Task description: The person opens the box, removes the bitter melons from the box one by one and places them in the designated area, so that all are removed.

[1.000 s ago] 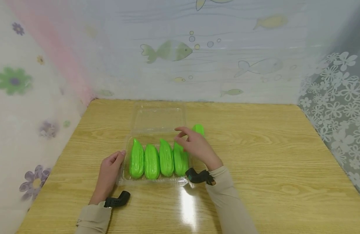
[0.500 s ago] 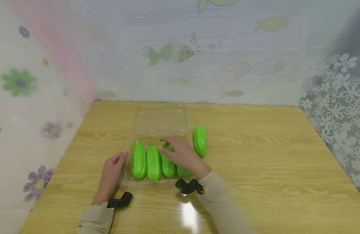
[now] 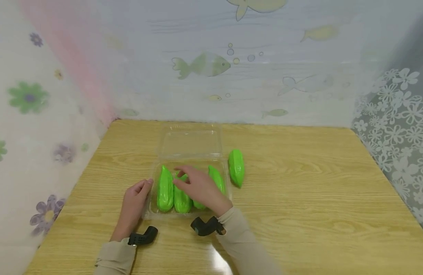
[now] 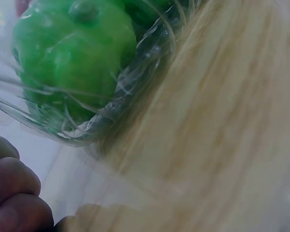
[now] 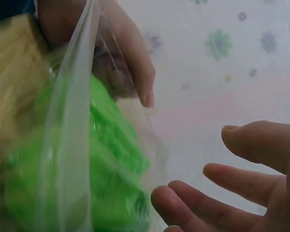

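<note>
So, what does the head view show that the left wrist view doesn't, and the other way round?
Only the head view: a glossy, ridged, bright-green gourd-shaped piece outside the clear plastic container, and the fish pictures on the pale back wall.

Only the left wrist view: a small dark round spot on the end of one green piece in the container.

Both: the bare left hand, the container with green contents, and the yellowish wood-grain table.

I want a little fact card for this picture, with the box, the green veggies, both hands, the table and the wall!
Box: see-through plastic box, lid open
In the box: four green vegetables, side by side
Outside: one green vegetable, right of the box
Left hand: at the box's left edge, fingers curled
Right hand: over the vegetables, holding nothing
Table: wood-patterned
Back wall: fish pictures
</note>
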Demonstrator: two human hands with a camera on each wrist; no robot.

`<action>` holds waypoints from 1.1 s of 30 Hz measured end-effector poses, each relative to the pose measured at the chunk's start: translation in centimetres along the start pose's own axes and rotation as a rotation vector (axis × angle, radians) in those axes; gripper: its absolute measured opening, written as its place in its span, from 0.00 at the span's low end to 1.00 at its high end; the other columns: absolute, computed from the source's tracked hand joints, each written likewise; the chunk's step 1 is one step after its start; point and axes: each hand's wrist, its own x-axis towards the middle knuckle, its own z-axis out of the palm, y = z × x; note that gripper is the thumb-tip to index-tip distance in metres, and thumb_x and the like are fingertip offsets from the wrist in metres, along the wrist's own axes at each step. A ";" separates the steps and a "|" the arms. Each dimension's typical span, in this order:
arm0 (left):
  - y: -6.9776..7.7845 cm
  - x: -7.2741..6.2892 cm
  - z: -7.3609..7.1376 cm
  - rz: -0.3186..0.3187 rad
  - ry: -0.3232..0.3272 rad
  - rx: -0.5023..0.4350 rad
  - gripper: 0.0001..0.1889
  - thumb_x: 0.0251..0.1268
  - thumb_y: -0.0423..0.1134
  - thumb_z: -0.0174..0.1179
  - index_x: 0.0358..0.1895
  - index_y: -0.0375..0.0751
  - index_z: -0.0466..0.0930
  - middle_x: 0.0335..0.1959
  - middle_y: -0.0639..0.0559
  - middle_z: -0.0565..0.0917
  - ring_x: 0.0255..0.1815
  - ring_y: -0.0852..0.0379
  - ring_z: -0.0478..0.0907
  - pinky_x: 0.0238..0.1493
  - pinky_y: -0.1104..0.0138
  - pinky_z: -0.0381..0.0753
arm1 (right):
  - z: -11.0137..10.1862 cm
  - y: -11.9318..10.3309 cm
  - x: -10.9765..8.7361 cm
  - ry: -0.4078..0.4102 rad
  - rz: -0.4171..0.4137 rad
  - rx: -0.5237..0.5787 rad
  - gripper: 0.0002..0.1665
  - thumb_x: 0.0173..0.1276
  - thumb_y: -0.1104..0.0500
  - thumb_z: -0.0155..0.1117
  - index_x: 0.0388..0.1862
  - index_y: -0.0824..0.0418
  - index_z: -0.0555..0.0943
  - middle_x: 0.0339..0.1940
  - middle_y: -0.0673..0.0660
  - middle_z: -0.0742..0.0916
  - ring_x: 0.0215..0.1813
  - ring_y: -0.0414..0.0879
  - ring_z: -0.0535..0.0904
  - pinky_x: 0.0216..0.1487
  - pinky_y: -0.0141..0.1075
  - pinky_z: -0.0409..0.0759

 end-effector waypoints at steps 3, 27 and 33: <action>0.0 0.1 0.1 -0.003 -0.002 0.005 0.28 0.60 0.62 0.47 0.19 0.39 0.63 0.15 0.50 0.60 0.18 0.55 0.60 0.20 0.66 0.60 | 0.6 -0.3 0.3 0.003 0.001 0.020 0.25 0.67 0.46 0.52 0.61 0.51 0.67 0.50 0.49 0.77 0.40 0.36 0.75 0.36 0.31 0.72; -0.3 0.1 0.0 0.026 -0.019 0.015 0.27 0.61 0.61 0.46 0.17 0.40 0.62 0.14 0.51 0.59 0.15 0.56 0.58 0.18 0.66 0.60 | 4.0 -2.4 1.9 0.101 0.089 -0.327 0.31 0.65 0.43 0.51 0.63 0.54 0.64 0.54 0.50 0.77 0.48 0.43 0.76 0.42 0.36 0.74; -0.1 0.1 0.0 0.047 -0.023 0.013 0.27 0.62 0.59 0.47 0.17 0.39 0.62 0.13 0.51 0.59 0.15 0.56 0.59 0.17 0.66 0.60 | 4.7 -2.8 1.9 0.078 0.102 -0.447 0.32 0.65 0.41 0.50 0.64 0.54 0.63 0.59 0.55 0.73 0.47 0.48 0.77 0.38 0.38 0.76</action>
